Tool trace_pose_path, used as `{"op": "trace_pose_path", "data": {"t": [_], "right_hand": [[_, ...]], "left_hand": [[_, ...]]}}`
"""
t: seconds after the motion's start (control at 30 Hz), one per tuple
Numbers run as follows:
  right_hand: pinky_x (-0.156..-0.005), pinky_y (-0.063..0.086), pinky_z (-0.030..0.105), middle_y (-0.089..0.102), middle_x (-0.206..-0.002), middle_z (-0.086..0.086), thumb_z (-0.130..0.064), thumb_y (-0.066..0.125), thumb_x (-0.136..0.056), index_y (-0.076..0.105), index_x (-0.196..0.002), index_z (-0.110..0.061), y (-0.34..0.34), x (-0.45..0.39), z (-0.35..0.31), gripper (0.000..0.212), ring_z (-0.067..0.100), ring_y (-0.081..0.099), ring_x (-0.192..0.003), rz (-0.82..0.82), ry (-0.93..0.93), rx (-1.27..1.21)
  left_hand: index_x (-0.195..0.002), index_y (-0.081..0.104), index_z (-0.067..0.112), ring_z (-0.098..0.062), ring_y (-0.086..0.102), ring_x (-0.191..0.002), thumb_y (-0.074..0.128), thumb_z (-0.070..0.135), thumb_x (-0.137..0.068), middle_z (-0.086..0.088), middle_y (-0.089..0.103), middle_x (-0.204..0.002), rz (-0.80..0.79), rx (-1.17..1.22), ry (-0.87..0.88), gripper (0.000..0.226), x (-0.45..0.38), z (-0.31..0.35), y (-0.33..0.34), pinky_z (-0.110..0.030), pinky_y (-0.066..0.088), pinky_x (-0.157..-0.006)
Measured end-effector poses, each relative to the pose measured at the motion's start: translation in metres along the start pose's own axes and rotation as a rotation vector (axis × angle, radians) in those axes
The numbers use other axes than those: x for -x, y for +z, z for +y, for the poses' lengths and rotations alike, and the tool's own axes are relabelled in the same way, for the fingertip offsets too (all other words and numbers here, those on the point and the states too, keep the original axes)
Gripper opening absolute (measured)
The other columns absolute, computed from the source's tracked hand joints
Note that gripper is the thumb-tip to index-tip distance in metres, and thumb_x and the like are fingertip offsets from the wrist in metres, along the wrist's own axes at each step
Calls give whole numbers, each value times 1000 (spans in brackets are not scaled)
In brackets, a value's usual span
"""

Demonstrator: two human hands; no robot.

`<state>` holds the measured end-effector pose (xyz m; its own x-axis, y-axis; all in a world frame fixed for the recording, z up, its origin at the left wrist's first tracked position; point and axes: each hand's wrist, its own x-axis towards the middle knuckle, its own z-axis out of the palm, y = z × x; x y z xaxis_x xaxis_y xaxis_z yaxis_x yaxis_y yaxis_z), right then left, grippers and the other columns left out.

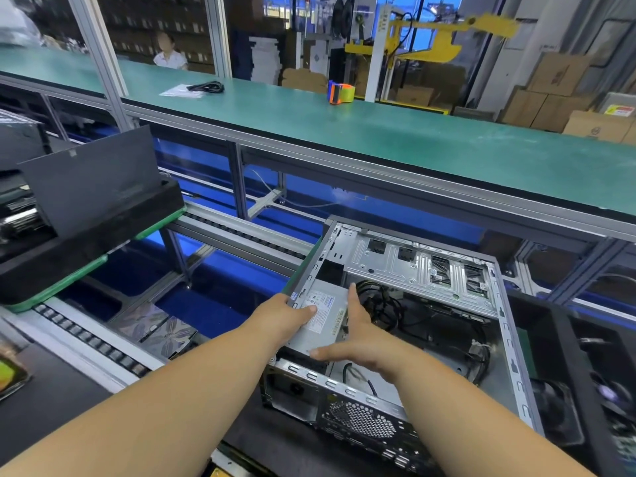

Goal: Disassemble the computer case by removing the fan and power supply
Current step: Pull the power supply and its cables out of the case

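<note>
The computer case [413,325] is laid open on its side, and the power supply [321,320] is seated in its near left corner beside a bundle of black cables [382,304]. The power supply is gripped at its left edge by the left hand [287,313], thumb on top. The right hand [358,333] is spread flat against its right side, grip open.

Two bare forearms, no sleeves visible, no gloves; left hand [287,313] and right hand [361,333] bare, no rings, watch or wristbands seen
</note>
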<state>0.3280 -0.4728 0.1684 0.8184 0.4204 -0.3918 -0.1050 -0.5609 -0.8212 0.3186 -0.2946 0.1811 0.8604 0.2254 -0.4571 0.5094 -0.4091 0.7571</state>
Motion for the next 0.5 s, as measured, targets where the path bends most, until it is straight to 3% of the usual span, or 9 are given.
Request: {"op": "trace_pose_path", "data": {"t": [0.07, 0.13, 0.2, 0.3, 0.37, 0.43, 0.5], "right_hand": [[-119, 12, 33, -25, -161, -13, -47, 91, -59, -32, -145, -46, -11, 2, 3, 150, 9, -4, -150, -52, -48, 136], [-120, 16, 34, -34, -156, -19, -52, 90, -56, -33, -139, -57, -18, 5, 6, 148, 8, -4, -149, -77, -109, 253], [-114, 30, 35, -37, -154, -21, -47, 89, -58, -32, -134, -65, -18, 8, 10, 144, 12, 6, -149, -54, -166, 363], [-92, 52, 34, -41, -152, -16, -34, 82, -61, -32, -131, -67, -9, 9, 16, 139, 25, 31, -145, -7, -215, 457], [-83, 56, 32, -42, -153, -10, -28, 81, -61, -33, -130, -67, -6, 8, 16, 139, 23, 34, -144, 4, -219, 460], [-79, 57, 31, -42, -153, -8, -26, 82, -62, -34, -129, -68, -7, 6, 16, 140, 23, 43, -137, -12, -204, 442], [-89, 54, 32, -40, -154, -10, -33, 84, -62, -33, -129, -68, -10, 5, 17, 139, 16, 40, -136, -41, -197, 381]], "left_hand": [[-129, 53, 19, -22, 64, -102, 65, 45, -89, -2, 65, -117, -3, -8, 10, 49, -1, -1, 1, -43, 53, -94], [-130, 52, 19, -23, 63, -105, 64, 47, -89, -2, 64, -119, -2, -14, 23, 51, -2, -2, 1, -43, 51, -96], [-130, 52, 19, -22, 62, -106, 61, 50, -90, -1, 63, -119, 12, -76, 44, 51, -3, -3, 2, -41, 50, -95], [-131, 51, 22, -20, 61, -102, 56, 53, -91, 1, 63, -117, 40, -175, 71, 50, -5, -3, 4, -34, 51, -84], [-130, 51, 22, -19, 61, -98, 53, 53, -92, 1, 63, -114, 52, -225, 88, 49, -6, -3, 5, -32, 50, -76], [-130, 52, 22, -19, 62, -98, 51, 53, -93, 0, 64, -114, 59, -252, 97, 48, -6, -2, 5, -33, 51, -78], [-129, 53, 22, -19, 62, -99, 50, 53, -93, 0, 64, -114, 65, -252, 98, 48, -7, -3, 5, -35, 52, -83]]}}
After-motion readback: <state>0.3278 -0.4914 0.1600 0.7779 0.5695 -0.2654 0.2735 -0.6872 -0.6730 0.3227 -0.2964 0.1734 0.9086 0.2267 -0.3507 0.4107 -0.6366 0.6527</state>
